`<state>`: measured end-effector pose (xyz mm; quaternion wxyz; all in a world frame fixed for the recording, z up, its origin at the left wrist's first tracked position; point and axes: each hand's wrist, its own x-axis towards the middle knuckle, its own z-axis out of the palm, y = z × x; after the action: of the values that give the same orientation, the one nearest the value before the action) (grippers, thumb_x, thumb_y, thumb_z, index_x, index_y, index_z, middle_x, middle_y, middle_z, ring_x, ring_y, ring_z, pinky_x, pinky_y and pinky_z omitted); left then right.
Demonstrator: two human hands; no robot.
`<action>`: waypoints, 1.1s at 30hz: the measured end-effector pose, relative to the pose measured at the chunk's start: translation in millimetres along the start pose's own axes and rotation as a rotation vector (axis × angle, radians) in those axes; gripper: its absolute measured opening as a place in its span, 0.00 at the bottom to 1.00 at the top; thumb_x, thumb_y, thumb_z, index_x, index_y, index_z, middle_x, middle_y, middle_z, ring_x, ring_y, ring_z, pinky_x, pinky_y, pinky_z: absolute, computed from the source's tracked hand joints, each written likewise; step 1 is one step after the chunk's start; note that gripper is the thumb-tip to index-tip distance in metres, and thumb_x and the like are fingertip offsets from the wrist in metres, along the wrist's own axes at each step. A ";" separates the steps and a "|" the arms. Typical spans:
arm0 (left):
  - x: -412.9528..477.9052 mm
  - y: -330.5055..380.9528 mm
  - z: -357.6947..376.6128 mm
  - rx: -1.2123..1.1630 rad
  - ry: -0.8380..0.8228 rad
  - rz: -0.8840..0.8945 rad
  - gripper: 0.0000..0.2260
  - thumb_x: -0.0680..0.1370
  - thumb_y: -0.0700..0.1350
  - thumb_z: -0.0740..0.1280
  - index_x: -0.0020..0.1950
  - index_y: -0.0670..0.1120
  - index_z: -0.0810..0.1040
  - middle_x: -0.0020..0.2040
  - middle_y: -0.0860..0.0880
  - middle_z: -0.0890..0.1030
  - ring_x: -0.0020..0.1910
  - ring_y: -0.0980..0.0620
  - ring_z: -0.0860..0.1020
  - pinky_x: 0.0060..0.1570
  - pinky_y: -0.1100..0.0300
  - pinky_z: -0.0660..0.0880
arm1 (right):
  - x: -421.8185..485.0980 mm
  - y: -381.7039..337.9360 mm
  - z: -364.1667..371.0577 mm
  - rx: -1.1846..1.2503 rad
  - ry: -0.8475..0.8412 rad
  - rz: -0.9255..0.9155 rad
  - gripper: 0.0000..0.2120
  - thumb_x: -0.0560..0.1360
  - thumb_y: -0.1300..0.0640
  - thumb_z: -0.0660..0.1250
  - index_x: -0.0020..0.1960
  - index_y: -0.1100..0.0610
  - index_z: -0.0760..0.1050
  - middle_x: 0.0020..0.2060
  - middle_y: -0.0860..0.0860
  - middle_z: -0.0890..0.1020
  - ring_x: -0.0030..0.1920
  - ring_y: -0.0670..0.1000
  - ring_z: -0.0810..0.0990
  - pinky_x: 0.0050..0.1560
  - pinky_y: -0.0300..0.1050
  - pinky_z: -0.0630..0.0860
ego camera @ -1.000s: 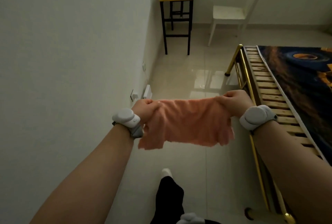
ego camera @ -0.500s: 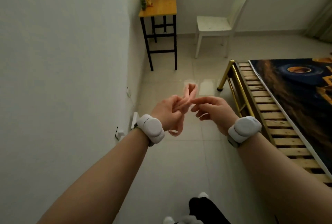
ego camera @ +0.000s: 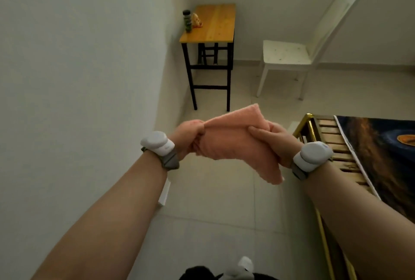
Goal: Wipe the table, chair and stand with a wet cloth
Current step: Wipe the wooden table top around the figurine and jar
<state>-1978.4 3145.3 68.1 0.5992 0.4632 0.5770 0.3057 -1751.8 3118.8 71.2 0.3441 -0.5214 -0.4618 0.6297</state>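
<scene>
A folded pink cloth [ego camera: 235, 142] hangs in the air between my hands at the middle of the view. My left hand [ego camera: 190, 136] grips its left end with curled fingers. My right hand [ego camera: 278, 140] holds the right end, thumb laid across the front of the fold. Ahead in the corner stands a small wooden-topped table [ego camera: 215, 23] on black legs. A white chair [ego camera: 289, 52] stands to its right against the far wall. A gold-framed stand [ego camera: 310, 122] with wooden slats lies at my right.
A dark bottle [ego camera: 187, 21] and a small yellow item [ego camera: 197, 20] sit on the table's left edge. A dark printed mat [ego camera: 381, 151] covers the slats. The wall runs close on my left, with a white box [ego camera: 165, 192] at its foot. Tiled floor lies ahead.
The cloth was stretched wide, then bunched between both hands, and is now folded over and held at both ends. I have moved closer to the table and chair.
</scene>
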 end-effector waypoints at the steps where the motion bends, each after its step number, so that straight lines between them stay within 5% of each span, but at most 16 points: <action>1: 14.2 -0.5 1.4 0.013 0.000 -0.086 0.08 0.78 0.35 0.55 0.44 0.42 0.72 0.34 0.42 0.71 0.28 0.49 0.73 0.26 0.61 0.74 | 17.6 -7.5 -4.8 -0.011 -0.002 -0.004 0.16 0.74 0.53 0.68 0.59 0.57 0.75 0.51 0.57 0.81 0.52 0.56 0.81 0.51 0.50 0.80; 3: 32.3 7.5 0.2 -0.049 -0.013 -0.146 0.09 0.79 0.37 0.55 0.42 0.41 0.73 0.34 0.43 0.73 0.29 0.50 0.75 0.28 0.61 0.76 | 45.1 -20.2 -9.6 -0.009 0.019 -0.011 0.12 0.75 0.54 0.67 0.57 0.56 0.75 0.50 0.56 0.82 0.50 0.54 0.82 0.48 0.47 0.80; 5: 58.2 18.2 -12.3 -0.399 -0.076 -0.084 0.15 0.79 0.43 0.54 0.40 0.43 0.78 0.33 0.45 0.76 0.29 0.52 0.76 0.30 0.62 0.76 | 77.2 -26.3 -19.8 0.105 0.028 0.003 0.09 0.75 0.54 0.67 0.54 0.55 0.76 0.46 0.54 0.83 0.46 0.51 0.83 0.42 0.44 0.81; 8: 103.8 32.8 -28.6 -0.823 -0.199 -0.107 0.28 0.78 0.64 0.50 0.55 0.45 0.79 0.47 0.43 0.83 0.44 0.46 0.82 0.43 0.53 0.81 | 138.8 -38.8 -34.3 0.245 0.050 0.042 0.16 0.72 0.52 0.68 0.56 0.58 0.77 0.47 0.54 0.84 0.46 0.51 0.84 0.41 0.44 0.80; 10: 138.2 40.0 -26.5 -0.704 -0.234 -0.134 0.31 0.78 0.65 0.46 0.56 0.45 0.79 0.48 0.43 0.82 0.44 0.46 0.82 0.42 0.52 0.81 | 180.6 -47.6 -44.6 0.269 0.075 0.058 0.20 0.73 0.53 0.68 0.61 0.61 0.75 0.53 0.56 0.82 0.52 0.54 0.81 0.45 0.46 0.79; 12: 188.4 43.6 -33.5 -0.399 -0.083 -0.087 0.19 0.81 0.53 0.55 0.64 0.42 0.73 0.50 0.43 0.78 0.44 0.49 0.79 0.45 0.51 0.78 | 226.3 -53.6 -55.5 0.227 0.094 0.080 0.16 0.76 0.61 0.64 0.63 0.64 0.73 0.53 0.59 0.81 0.52 0.55 0.80 0.48 0.49 0.78; 15: 260.0 56.7 -57.6 -0.055 0.178 -0.010 0.33 0.77 0.39 0.65 0.76 0.49 0.51 0.55 0.45 0.77 0.45 0.51 0.77 0.48 0.47 0.76 | 286.1 -67.9 -64.7 0.012 0.168 0.151 0.13 0.76 0.67 0.63 0.61 0.64 0.74 0.48 0.58 0.81 0.49 0.56 0.80 0.53 0.52 0.78; 19: 326.5 92.7 -67.8 0.111 0.072 0.163 0.26 0.76 0.34 0.64 0.73 0.46 0.63 0.57 0.48 0.77 0.52 0.53 0.77 0.42 0.70 0.75 | 352.1 -91.7 -81.0 -0.237 0.383 0.089 0.26 0.72 0.60 0.70 0.68 0.60 0.67 0.57 0.57 0.78 0.54 0.56 0.79 0.56 0.54 0.78; 23: 405.1 128.1 -81.8 0.429 -0.040 0.211 0.22 0.72 0.41 0.71 0.65 0.50 0.72 0.59 0.47 0.79 0.54 0.50 0.79 0.51 0.56 0.79 | 408.8 -120.0 -104.4 -0.389 0.309 -0.005 0.27 0.72 0.54 0.71 0.68 0.53 0.67 0.58 0.52 0.75 0.56 0.52 0.77 0.59 0.50 0.76; 27: 475.3 161.3 -84.7 0.889 0.184 0.331 0.08 0.74 0.49 0.66 0.52 0.53 0.78 0.54 0.48 0.73 0.56 0.48 0.70 0.59 0.55 0.71 | 474.6 -138.6 -131.5 -0.997 0.268 -0.043 0.14 0.69 0.47 0.71 0.52 0.50 0.77 0.51 0.49 0.75 0.52 0.50 0.72 0.52 0.43 0.72; 30: 523.0 189.7 -85.6 0.841 0.231 0.389 0.07 0.74 0.49 0.66 0.50 0.51 0.78 0.56 0.49 0.73 0.59 0.49 0.70 0.59 0.55 0.70 | 521.7 -159.8 -155.3 -1.094 0.280 -0.125 0.11 0.70 0.44 0.69 0.44 0.52 0.77 0.50 0.47 0.71 0.53 0.50 0.69 0.53 0.43 0.68; 33: 568.2 217.6 -85.4 0.620 0.096 0.373 0.03 0.77 0.46 0.64 0.49 0.51 0.75 0.44 0.53 0.78 0.45 0.51 0.77 0.43 0.58 0.76 | 569.2 -179.3 -177.9 -0.865 -0.046 -0.109 0.14 0.70 0.43 0.71 0.47 0.53 0.75 0.47 0.49 0.78 0.47 0.48 0.77 0.48 0.44 0.78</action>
<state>-1941.4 3758.1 41.9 0.3363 0.7053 0.5753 0.2418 -1712.1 3739.6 41.6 0.1164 -0.5782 -0.7173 0.3710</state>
